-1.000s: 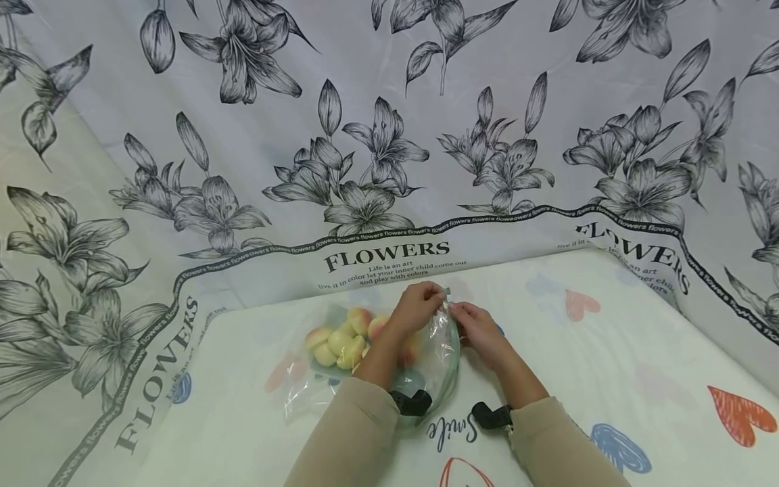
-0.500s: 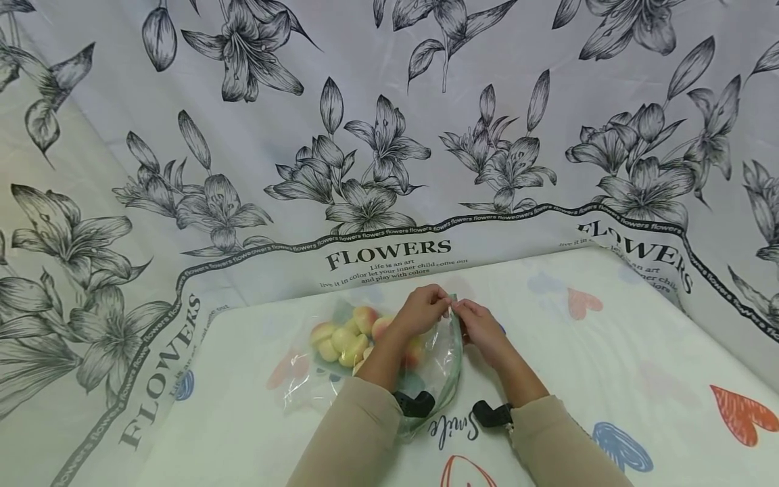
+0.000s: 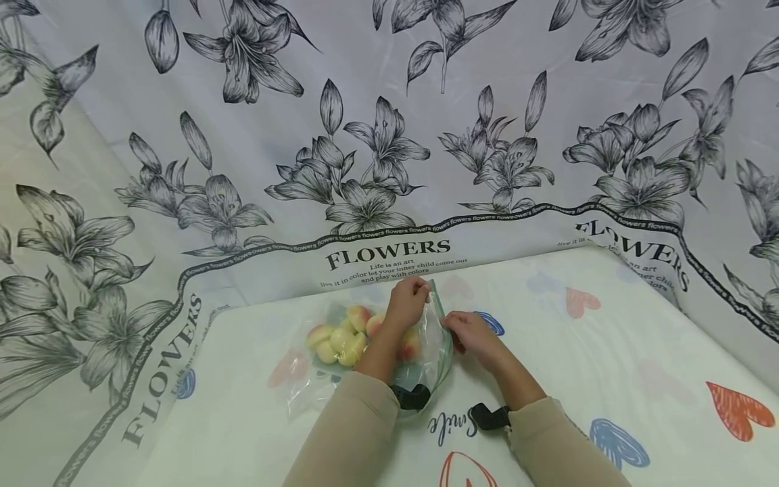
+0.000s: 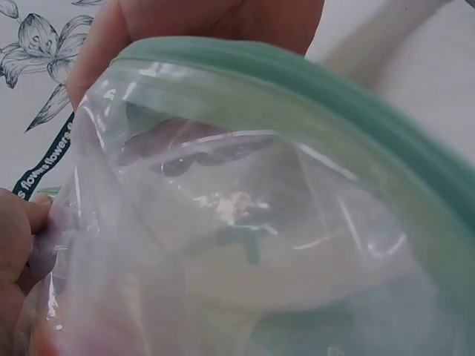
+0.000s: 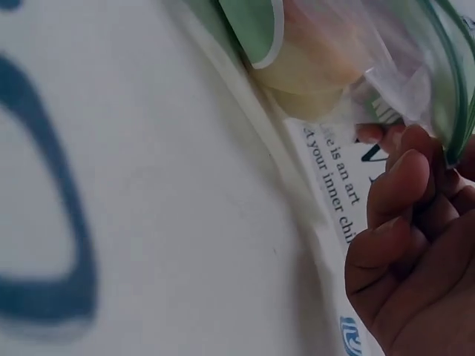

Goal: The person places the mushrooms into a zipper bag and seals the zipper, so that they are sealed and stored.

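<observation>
A clear plastic zip bag (image 3: 431,345) with a green zip strip (image 4: 297,70) along its mouth lies on the bed-like surface, its mouth towards the right. Several yellow-and-red, peach-like fruits (image 3: 341,338) are inside, partly behind the left forearm. At the far end of the mouth, my left hand (image 3: 408,301) pinches the bag's corner; in the left wrist view its fingers (image 4: 13,241) grip the film. My right hand (image 3: 477,335) pinches the green strip a little nearer to me. In the right wrist view, that hand (image 5: 423,252) has its fingers curled at the strip's edge.
White cloth printed with hearts (image 3: 583,302) and lettering covers the surface. Behind it hangs a flower-printed curtain (image 3: 377,162) that meets the back edge. A black wrist device (image 3: 412,398) sits on the left wrist, another (image 3: 489,416) on the right.
The two hands, close together at first, have drawn apart. My left hand has shifted left with the bag's corner, while my right has moved slightly nearer to me along the strip.
</observation>
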`<state>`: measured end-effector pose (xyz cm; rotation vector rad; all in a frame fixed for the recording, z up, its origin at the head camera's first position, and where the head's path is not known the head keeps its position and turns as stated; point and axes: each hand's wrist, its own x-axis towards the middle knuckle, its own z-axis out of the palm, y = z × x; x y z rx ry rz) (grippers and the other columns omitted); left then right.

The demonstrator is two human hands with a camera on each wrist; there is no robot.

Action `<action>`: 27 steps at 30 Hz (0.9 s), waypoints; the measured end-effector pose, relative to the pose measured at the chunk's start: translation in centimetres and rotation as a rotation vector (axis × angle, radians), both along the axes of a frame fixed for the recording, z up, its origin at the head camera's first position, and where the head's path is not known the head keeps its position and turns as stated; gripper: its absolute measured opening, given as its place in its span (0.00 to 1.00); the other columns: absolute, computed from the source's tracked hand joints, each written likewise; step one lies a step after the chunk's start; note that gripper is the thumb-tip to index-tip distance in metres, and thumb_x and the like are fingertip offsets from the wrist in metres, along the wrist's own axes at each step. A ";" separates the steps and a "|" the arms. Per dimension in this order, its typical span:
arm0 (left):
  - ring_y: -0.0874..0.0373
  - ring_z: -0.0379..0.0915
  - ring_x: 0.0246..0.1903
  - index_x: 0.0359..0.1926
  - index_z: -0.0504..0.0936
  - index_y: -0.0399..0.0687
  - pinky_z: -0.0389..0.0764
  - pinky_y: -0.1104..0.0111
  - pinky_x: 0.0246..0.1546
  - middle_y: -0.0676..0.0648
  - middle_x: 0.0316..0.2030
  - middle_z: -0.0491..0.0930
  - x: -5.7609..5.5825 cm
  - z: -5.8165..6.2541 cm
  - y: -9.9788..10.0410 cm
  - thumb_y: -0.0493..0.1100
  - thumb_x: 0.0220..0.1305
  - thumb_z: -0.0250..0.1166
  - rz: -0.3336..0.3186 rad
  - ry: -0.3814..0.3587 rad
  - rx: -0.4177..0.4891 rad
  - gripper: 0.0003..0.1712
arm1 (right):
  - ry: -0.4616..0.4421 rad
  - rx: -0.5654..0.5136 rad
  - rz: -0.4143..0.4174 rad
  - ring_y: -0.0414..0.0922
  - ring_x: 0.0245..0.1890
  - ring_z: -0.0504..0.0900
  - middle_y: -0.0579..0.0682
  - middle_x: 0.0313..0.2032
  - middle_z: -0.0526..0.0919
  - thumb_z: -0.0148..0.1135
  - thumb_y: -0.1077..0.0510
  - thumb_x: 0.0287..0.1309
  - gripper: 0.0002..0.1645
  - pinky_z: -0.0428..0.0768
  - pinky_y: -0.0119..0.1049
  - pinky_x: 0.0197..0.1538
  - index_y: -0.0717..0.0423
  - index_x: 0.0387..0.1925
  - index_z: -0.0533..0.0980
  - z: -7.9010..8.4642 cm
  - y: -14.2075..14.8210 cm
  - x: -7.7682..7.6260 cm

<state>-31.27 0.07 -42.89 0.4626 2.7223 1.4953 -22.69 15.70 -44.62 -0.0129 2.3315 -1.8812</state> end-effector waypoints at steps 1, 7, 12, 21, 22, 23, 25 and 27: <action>0.58 0.72 0.27 0.40 0.79 0.47 0.74 0.68 0.30 0.52 0.26 0.80 0.0 0.0 0.1 0.45 0.72 0.57 0.007 -0.001 0.002 0.08 | -0.006 0.008 0.007 0.43 0.17 0.67 0.47 0.15 0.71 0.51 0.53 0.68 0.16 0.67 0.33 0.23 0.58 0.27 0.75 -0.1 0.1 0.1; 0.57 0.73 0.27 0.41 0.79 0.47 0.75 0.67 0.30 0.50 0.28 0.80 0.2 0.4 0.4 0.46 0.73 0.56 0.022 -0.036 0.010 0.09 | -0.023 0.022 0.027 0.44 0.18 0.68 0.49 0.15 0.71 0.52 0.53 0.68 0.16 0.69 0.34 0.24 0.59 0.27 0.75 -0.2 0.7 1.1; 0.57 0.73 0.28 0.41 0.79 0.46 0.75 0.68 0.29 0.50 0.29 0.80 0.1 0.6 0.8 0.46 0.72 0.56 0.040 -0.063 0.017 0.09 | -0.030 0.037 0.037 0.44 0.16 0.68 0.49 0.14 0.72 0.54 0.55 0.66 0.16 0.69 0.33 0.23 0.59 0.24 0.73 -0.1 1.0 2.0; 0.57 0.73 0.28 0.43 0.79 0.46 0.76 0.68 0.29 0.49 0.29 0.80 0.3 0.8 0.8 0.45 0.72 0.57 0.046 -0.055 0.024 0.09 | -0.063 0.061 0.144 0.41 0.15 0.69 0.47 0.14 0.74 0.54 0.54 0.65 0.18 0.70 0.31 0.22 0.56 0.20 0.73 0.0 1.6 3.1; 0.57 0.73 0.28 0.43 0.79 0.46 0.76 0.68 0.29 0.49 0.29 0.80 0.3 0.9 0.8 0.45 0.72 0.57 0.050 -0.055 0.023 0.09 | -0.070 0.062 0.162 0.41 0.15 0.69 0.47 0.14 0.74 0.53 0.54 0.65 0.18 0.70 0.31 0.22 0.56 0.20 0.73 0.0 1.6 3.1; 0.57 0.73 0.28 0.43 0.79 0.46 0.76 0.68 0.29 0.50 0.29 0.80 0.4 0.9 0.8 0.45 0.71 0.57 0.058 -0.051 0.023 0.08 | -0.078 0.064 0.180 0.41 0.15 0.69 0.46 0.14 0.74 0.53 0.53 0.66 0.18 0.71 0.31 0.22 0.55 0.21 0.73 0.0 1.7 3.2; 0.57 0.73 0.28 0.42 0.79 0.46 0.75 0.69 0.28 0.50 0.29 0.80 0.4 0.9 0.8 0.44 0.71 0.57 0.073 -0.041 0.029 0.08 | -0.089 0.064 0.209 0.41 0.16 0.69 0.46 0.15 0.74 0.53 0.53 0.66 0.17 0.71 0.31 0.23 0.55 0.22 0.73 0.1 1.8 3.3; 0.57 0.73 0.27 0.41 0.79 0.46 0.75 0.69 0.28 0.50 0.28 0.80 0.3 0.9 0.7 0.44 0.71 0.57 0.085 -0.032 0.034 0.07 | -0.095 0.060 0.232 0.41 0.16 0.70 0.46 0.15 0.74 0.53 0.52 0.66 0.17 0.71 0.31 0.23 0.55 0.23 0.74 0.2 1.8 3.4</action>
